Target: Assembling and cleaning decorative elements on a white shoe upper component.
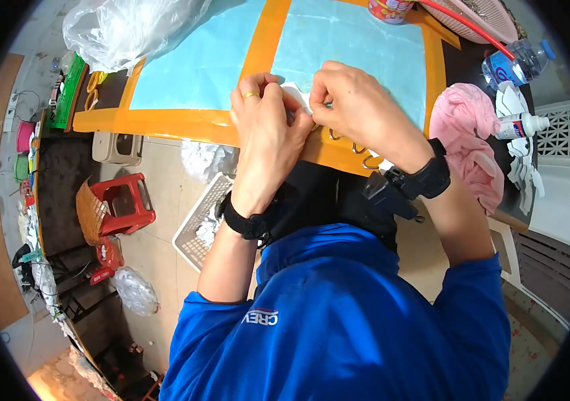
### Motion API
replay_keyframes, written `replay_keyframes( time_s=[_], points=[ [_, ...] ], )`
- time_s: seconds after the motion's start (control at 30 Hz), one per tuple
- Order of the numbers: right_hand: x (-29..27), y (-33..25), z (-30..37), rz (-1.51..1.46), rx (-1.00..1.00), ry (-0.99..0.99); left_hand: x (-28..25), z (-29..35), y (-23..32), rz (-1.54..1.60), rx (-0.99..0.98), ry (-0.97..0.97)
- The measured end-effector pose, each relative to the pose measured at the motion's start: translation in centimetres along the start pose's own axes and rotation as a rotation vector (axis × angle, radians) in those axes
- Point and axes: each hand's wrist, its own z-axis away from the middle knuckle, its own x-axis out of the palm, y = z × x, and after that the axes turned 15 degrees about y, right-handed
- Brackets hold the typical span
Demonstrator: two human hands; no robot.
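Note:
My left hand (261,117) pinches a small white flat piece (296,95), perhaps paper or plastic, over the near edge of the table. Right beside it, my right hand (352,100) is closed with thumb and forefinger together at the piece's right side. What those right fingertips hold is too small to make out. Several metal rings or hooks (358,148) lie along the orange-taped edge below my right hand. Another white bit (385,166) shows by my right wrist. Under both hands is the table's light blue covering (355,40), bordered with orange tape.
A clear plastic bag (131,33) lies at the far left, near yellow-handled scissors (93,90). On the right are a pink cloth (465,134), a white bottle (522,125), white cut pieces (519,164) and a water bottle (515,63). A white basket (198,224) and red stool (124,204) stand below.

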Motion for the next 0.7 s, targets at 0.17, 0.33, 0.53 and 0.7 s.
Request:
replay_keyframes(
  time_s=[0.17,0.33,0.53,0.7],
  points=[
    [-0.2,0.4,-0.2,-0.001,-0.001,-0.036,-0.1,-0.3,0.8,0.034,-0.087,0.043],
    [-1.1,-0.4,-1.0,-0.087,0.231,-0.146,-0.4,0.1,0.9,0.123,-0.095,0.013],
    [-1.5,-0.5,-2.0,-0.091,0.370,-0.252,-0.7,0.5,1.0,0.106,-0.017,0.050],
    [-1.3,-0.4,-1.8,-0.112,0.394,-0.253,-1.3,2.0,0.8,-0.133,0.355,0.084]
  ],
)
